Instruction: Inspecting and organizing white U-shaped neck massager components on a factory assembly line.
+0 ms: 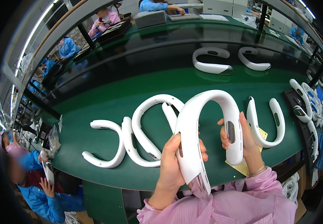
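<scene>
Over the near edge of the green table, I hold a white U-shaped neck fan (189, 127) with its curved middle away from me. My left hand (170, 166) is closed round its left arm, thumb beside a dark oval window. That arm ends in a shiny clear-looking tip. My right hand (248, 143) grips the other arm near a dark grille and a patch of small holes. To the left, several more neck fans (113, 161) lie on the table, some overlapping. Another neck fan (280, 123) rests just right of my right hand, with a yellow perforated card (263, 133) partly under it.
Two neck fans (210, 68) sit on the far dark strip. At the right edge, a black tray (295, 108) carries white parts. A co-worker (44, 198) at left handles a white piece. Metal posts (44, 100) frame the bench, and more people work beyond.
</scene>
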`<state>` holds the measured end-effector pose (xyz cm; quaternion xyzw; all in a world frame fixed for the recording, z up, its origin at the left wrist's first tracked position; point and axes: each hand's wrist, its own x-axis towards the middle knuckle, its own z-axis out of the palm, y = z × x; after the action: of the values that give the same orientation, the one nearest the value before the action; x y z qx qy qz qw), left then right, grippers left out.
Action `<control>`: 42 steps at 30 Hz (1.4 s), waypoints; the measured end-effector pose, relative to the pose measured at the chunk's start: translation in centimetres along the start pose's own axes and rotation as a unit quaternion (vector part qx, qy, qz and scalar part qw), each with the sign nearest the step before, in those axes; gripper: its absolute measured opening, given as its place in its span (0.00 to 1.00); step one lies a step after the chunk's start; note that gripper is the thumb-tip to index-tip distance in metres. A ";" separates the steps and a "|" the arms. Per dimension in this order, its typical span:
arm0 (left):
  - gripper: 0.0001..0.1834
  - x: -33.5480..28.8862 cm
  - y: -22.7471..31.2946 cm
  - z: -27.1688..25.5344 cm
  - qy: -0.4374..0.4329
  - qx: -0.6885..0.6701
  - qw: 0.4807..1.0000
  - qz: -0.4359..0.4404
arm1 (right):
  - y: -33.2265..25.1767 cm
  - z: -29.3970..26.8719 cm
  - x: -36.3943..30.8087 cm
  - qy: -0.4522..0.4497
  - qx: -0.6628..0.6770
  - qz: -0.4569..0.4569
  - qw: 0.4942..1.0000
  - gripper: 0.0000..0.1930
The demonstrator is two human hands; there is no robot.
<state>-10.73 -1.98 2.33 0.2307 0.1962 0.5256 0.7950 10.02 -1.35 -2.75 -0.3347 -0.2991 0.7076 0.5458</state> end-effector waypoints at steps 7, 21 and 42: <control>0.24 -0.4 -0.2 -0.5 0.006 0.032 0.999 0.004 | 0.7 -0.4 0.2 -0.022 0.013 -0.005 1.000 0.36; 0.26 -0.6 0.0 -6.4 0.086 0.198 0.970 0.116 | -0.7 1.8 -3.1 0.040 -0.148 -0.049 0.987 0.31; 0.28 0.0 -0.5 -3.8 0.073 0.121 0.982 -0.125 | -9.6 8.6 -3.7 -0.144 -0.692 -0.480 0.520 0.22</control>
<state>-12.42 -1.51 -1.07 0.2604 0.3430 0.4095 0.8043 9.28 -3.31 10.50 -0.3059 -0.8844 -0.0529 0.3485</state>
